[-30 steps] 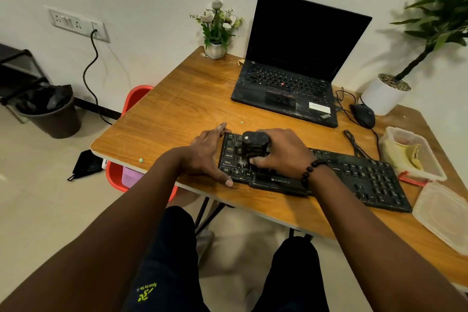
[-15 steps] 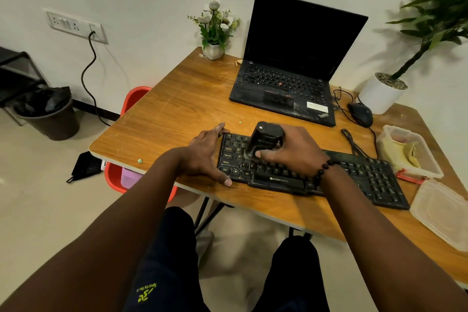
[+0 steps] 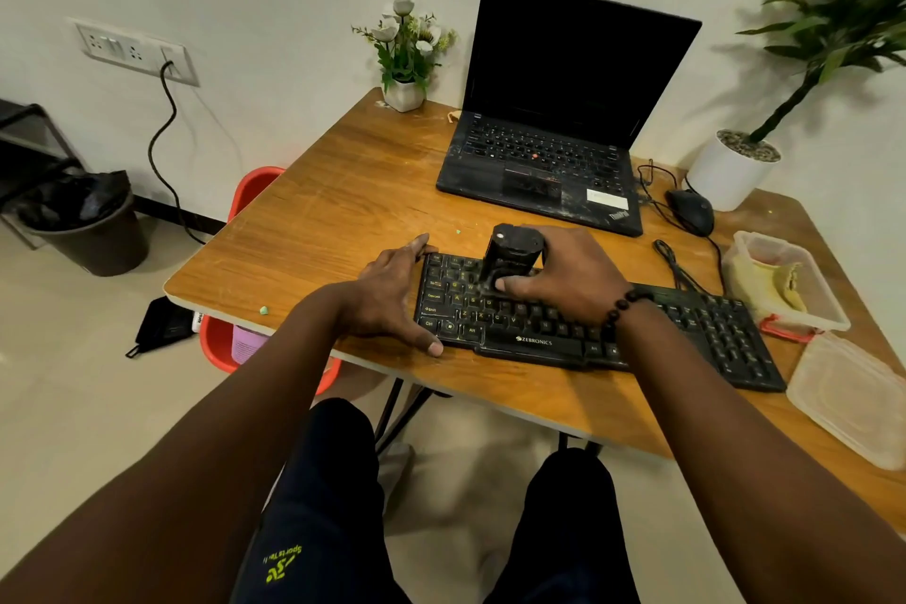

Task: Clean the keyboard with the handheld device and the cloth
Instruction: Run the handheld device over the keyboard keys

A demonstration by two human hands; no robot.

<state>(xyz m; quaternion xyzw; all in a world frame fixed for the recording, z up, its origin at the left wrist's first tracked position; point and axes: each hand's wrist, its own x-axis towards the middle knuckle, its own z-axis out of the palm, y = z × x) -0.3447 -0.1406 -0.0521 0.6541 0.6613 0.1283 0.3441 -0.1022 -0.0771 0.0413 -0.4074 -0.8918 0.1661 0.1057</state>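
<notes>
A black Zebronics keyboard (image 3: 701, 334) lies along the near edge of the wooden table (image 3: 343, 211). My right hand (image 3: 564, 275) grips a small black handheld device (image 3: 512, 250), tilted, with its lower end on the keys at the keyboard's left part. My left hand (image 3: 392, 294) rests at the keyboard's left end, fingers straight, thumb at its front corner. A yellow cloth (image 3: 769, 284) lies inside a clear plastic box (image 3: 828, 309) at the right.
An open black laptop (image 3: 554, 152) stands behind the keyboard, a flower pot (image 3: 404, 88) to its left, a mouse (image 3: 691, 211) and a potted plant (image 3: 735, 172) to its right. A clear lid (image 3: 848, 397) lies at the table's right edge. A red stool (image 3: 220, 338) is below left.
My right hand has moved the device from the keyboard's near left rows towards the far rows and a little right, tilting it. My left hand has stayed in place.
</notes>
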